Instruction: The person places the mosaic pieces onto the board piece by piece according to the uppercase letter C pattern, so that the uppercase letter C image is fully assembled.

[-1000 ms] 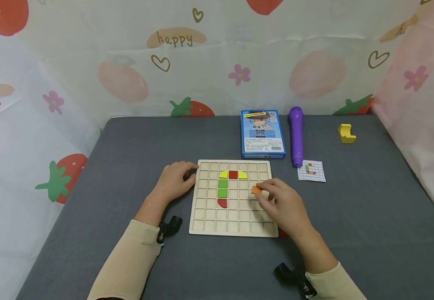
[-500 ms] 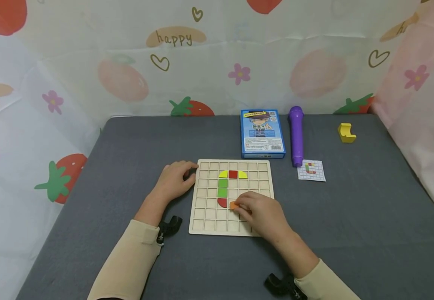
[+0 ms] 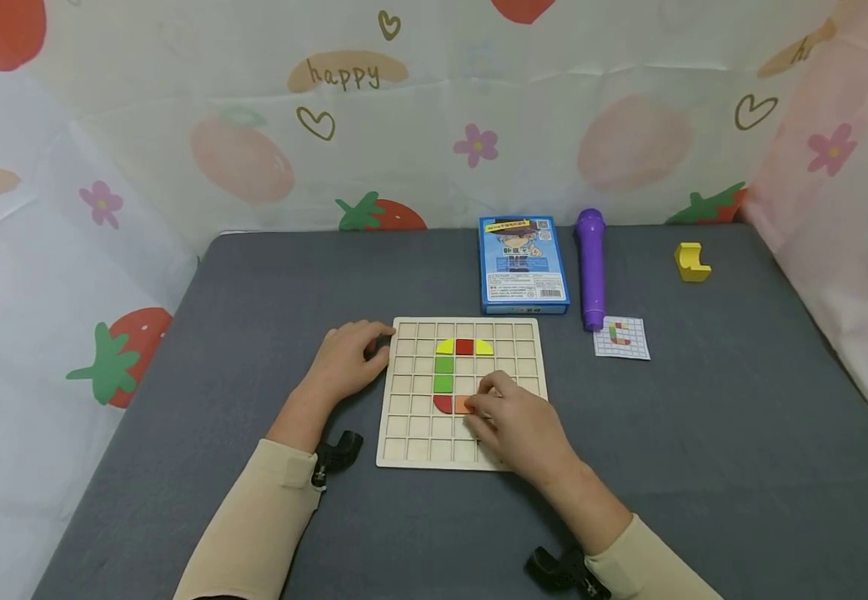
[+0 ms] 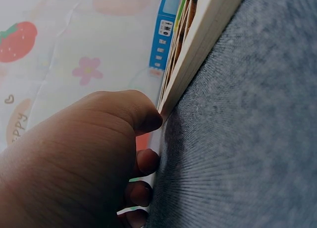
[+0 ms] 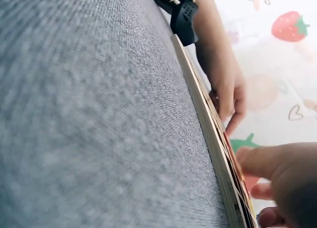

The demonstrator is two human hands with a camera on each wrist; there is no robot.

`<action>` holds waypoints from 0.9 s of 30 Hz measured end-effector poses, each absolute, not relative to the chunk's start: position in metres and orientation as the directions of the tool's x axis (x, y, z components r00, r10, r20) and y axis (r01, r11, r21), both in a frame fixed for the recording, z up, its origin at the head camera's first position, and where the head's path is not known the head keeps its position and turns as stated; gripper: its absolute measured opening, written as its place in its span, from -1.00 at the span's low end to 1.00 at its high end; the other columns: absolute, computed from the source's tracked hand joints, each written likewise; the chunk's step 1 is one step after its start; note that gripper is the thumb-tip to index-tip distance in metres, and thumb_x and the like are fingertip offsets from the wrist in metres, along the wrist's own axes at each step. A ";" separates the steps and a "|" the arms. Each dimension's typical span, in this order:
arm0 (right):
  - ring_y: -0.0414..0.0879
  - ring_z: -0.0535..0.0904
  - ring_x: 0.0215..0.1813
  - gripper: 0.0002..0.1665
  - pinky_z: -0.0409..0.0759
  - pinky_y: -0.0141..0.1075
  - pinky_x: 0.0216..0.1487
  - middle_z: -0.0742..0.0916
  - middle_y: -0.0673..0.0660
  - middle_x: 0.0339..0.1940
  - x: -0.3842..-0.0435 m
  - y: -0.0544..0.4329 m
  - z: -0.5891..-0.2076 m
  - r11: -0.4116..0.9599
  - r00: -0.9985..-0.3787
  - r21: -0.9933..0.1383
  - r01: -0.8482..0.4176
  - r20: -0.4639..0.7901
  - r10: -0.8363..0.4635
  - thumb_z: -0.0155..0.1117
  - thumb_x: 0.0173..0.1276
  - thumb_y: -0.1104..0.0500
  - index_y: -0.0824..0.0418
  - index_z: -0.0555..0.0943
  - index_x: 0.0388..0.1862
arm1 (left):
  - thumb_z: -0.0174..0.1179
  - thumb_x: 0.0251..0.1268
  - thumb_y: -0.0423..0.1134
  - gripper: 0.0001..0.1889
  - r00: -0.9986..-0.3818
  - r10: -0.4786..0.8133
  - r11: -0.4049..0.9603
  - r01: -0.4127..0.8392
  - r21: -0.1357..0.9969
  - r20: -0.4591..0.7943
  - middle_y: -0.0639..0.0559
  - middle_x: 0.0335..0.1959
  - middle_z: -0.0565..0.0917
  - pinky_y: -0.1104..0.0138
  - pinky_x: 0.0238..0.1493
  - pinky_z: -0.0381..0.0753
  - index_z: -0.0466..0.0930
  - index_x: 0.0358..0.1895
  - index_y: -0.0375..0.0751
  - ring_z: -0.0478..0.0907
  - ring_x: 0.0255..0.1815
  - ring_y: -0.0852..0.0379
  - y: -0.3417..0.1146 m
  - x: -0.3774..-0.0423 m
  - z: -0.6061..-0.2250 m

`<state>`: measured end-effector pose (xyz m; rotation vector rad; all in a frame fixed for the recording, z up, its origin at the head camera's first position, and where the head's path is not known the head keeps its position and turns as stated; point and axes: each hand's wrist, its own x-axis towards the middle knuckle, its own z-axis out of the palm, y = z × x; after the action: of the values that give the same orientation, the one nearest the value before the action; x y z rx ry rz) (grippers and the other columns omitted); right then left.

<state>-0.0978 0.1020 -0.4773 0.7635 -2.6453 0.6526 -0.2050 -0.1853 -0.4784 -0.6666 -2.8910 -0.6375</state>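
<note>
A wooden grid board (image 3: pixel 403 450) lies flat on the table. Its cells hold a row of a yellow quarter-round tile (image 3: pixel 444 347), a red square tile (image 3: pixel 464 347) and another yellow quarter-round tile (image 3: pixel 484 347). Two green square tiles (image 3: pixel 444 374) run down from the left end to a red quarter-round tile (image 3: pixel 443 404). Beside that, an orange tile (image 3: pixel 461 405) lies in a cell, partly covered by the fingertips of my right hand (image 3: pixel 519 425), thumb and fingers slightly parted. My left hand (image 3: pixel 347 362) rests at the board's left edge, its fingertips against the side.
Behind the board lie a blue box (image 3: pixel 525 267) and a purple microphone-shaped stick (image 3: pixel 592 271). A small pattern card (image 3: pixel 623 338) with a coloured grid lies by the stick's lower end. Farther right sits a yellow block (image 3: pixel 692 262) with a curved notch.
My right hand has carried the orange tile left and down to the cell beside the red quarter-round; the tile now lies flat and the fingers have loosened. My left hand stays put.
</note>
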 end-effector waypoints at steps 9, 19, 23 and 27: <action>-0.17 0.44 -0.41 -0.76 0.45 -0.21 -0.39 0.67 -0.01 -0.22 -0.098 0.157 -0.440 0.745 -0.960 -0.608 -0.276 0.144 -0.238 0.33 0.45 0.18 0.18 0.78 0.02 | 0.18 0.46 -0.20 -0.69 -0.899 0.394 0.817 0.438 0.375 0.192 0.09 -0.47 0.45 0.16 -0.28 0.23 0.70 0.18 -0.09 0.33 -0.44 0.07 -0.186 -0.205 -0.479; -0.10 0.41 -0.47 -0.60 0.36 -0.22 -0.40 0.50 0.02 -0.52 -0.089 0.203 -0.430 0.709 -0.853 -0.701 -0.076 -0.322 -0.410 0.61 0.11 0.21 0.22 0.59 -0.15 | 0.18 0.47 -0.20 -0.69 -0.893 0.401 0.814 0.449 0.369 0.202 0.07 -0.46 0.46 0.16 -0.30 0.24 0.70 0.19 -0.08 0.34 -0.44 0.06 -0.187 -0.208 -0.481; -0.12 0.41 -0.50 -0.72 0.36 -0.21 -0.41 0.52 0.00 -0.56 -0.087 0.198 -0.433 0.751 -0.863 -0.653 -0.097 -0.320 -0.390 0.54 0.11 0.26 0.16 0.59 -0.28 | 0.17 0.47 -0.20 -0.69 -0.894 0.401 0.814 0.448 0.369 0.199 0.07 -0.47 0.45 0.16 -0.30 0.24 0.70 0.19 -0.08 0.34 -0.45 0.06 -0.187 -0.209 -0.482; -0.11 0.41 -0.50 -0.80 0.36 -0.21 -0.41 0.52 0.01 -0.55 -0.088 0.196 -0.435 0.798 -0.912 -0.594 -0.102 -0.264 -0.313 0.47 0.14 0.26 0.17 0.62 -0.29 | 0.17 0.47 -0.19 -0.68 -0.894 0.402 0.814 0.447 0.371 0.197 0.08 -0.48 0.44 0.16 -0.30 0.24 0.70 0.19 -0.08 0.33 -0.46 0.06 -0.187 -0.209 -0.483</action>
<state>-0.0884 0.1964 -0.4354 0.3951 -3.3112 1.0575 -0.2087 -0.1868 -0.4834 -0.6778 -2.8873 -0.6308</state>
